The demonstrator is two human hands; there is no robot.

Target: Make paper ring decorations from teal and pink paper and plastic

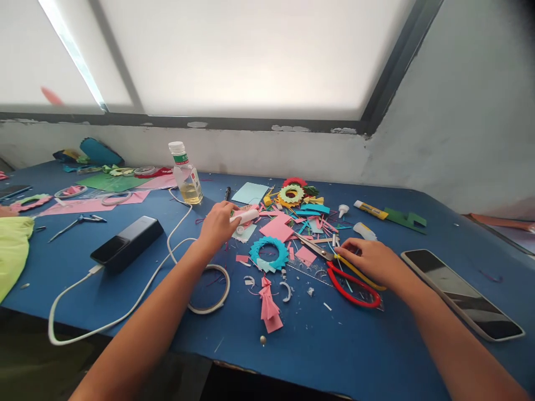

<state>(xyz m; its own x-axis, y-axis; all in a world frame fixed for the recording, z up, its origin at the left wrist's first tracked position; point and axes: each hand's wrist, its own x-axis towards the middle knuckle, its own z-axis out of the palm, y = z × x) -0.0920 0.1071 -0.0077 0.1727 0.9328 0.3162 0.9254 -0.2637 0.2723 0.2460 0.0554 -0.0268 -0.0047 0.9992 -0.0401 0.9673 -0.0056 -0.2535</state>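
Observation:
My left hand (216,224) reaches over the middle of the table, fingers closed on a white tube (246,216) whose exact kind I cannot make out. My right hand (370,259) is curled at the scissors (353,287), which have one red and one yellow handle; its fingers touch the yellow side. The blades point left over paper scraps. Between the hands lies a blue pleated paper ring (268,254). Below it is a folded pink paper strip (270,306). Pink paper squares (276,227) are heaped behind, and a clear ruler (309,271) lies partly under the scissors.
A bottle (189,181) of yellowish liquid stands back left. A power bank (127,242) trails a white cable (144,295). A tape roll (225,284) lies by my left forearm, a phone (460,292) at right, a glue tube (370,210) behind. Another person's yellow-green sleeve (14,250) is far left.

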